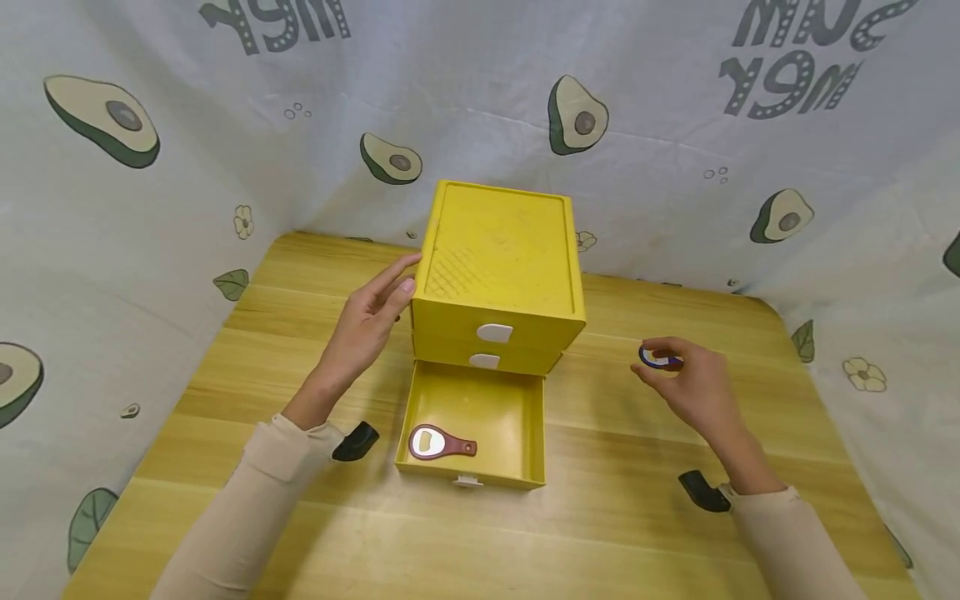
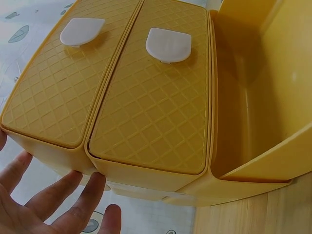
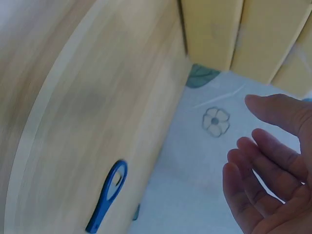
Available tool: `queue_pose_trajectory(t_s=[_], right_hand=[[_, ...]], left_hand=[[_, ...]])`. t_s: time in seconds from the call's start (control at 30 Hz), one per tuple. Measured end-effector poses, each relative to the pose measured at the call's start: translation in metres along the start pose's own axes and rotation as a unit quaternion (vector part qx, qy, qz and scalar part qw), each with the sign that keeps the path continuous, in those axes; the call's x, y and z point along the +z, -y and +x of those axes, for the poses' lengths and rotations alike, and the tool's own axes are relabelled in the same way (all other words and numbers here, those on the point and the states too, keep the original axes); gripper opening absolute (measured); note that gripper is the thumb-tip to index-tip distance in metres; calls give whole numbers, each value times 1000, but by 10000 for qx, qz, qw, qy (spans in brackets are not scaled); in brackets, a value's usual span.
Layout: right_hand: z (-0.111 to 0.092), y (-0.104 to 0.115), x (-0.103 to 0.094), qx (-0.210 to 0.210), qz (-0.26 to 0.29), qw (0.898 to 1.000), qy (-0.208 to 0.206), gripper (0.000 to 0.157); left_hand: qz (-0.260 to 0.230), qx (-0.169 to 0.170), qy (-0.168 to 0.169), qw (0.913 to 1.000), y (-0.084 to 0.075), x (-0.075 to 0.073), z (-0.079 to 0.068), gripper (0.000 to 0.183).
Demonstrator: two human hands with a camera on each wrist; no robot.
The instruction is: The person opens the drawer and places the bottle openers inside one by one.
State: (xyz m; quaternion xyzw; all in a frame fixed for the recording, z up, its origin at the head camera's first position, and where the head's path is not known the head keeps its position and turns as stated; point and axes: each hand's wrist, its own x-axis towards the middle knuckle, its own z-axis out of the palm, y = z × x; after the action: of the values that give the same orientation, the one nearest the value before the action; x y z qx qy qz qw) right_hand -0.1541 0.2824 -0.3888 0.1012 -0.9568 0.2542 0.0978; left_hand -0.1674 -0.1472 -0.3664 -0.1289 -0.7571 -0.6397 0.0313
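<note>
A yellow three-drawer box (image 1: 502, 250) stands on the table, its bottom drawer (image 1: 510, 408) pulled out. Inside that drawer lies a bottle opener with a dark red handle (image 1: 457, 447). My left hand (image 1: 363, 325) rests its spread fingers against the box's left side, as the left wrist view also shows with the hand (image 2: 63, 207). To the right of the box, a blue bottle opener (image 3: 108, 195) lies on the table. In the head view my right hand (image 1: 693, 383) partly covers it. The right wrist view shows the right hand (image 3: 273, 180) apart from it, with fingers loosely bent and nothing held.
White drawer pulls (image 2: 168, 45) stick out from the two closed upper drawers. The wooden table (image 1: 622, 492) reaches back to a hanging white cloth (image 1: 480, 83) printed with avocados. Black wrist mounts (image 1: 356, 442) sit at both cuffs.
</note>
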Motion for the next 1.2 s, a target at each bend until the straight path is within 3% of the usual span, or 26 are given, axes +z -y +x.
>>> queue_pose_trajectory(t_s=[0.37, 0.67, 0.9, 1.2], right_hand=[[20, -49, -1, 512, -166, 9972, 520, 45], [34, -84, 12, 586, 11, 9937, 955, 51], [37, -98, 19, 709, 9, 9897, 1247, 52], [35, -104, 26, 662, -77, 9903, 1218, 50]], left_hand=[[-70, 6, -6, 10000, 0, 0, 1, 44], [-98, -28, -17, 9999, 0, 0, 1, 44], [-143, -3, 8, 9999, 1, 0, 2, 44], [-132, -51, 1, 9999, 1, 1, 1, 44]])
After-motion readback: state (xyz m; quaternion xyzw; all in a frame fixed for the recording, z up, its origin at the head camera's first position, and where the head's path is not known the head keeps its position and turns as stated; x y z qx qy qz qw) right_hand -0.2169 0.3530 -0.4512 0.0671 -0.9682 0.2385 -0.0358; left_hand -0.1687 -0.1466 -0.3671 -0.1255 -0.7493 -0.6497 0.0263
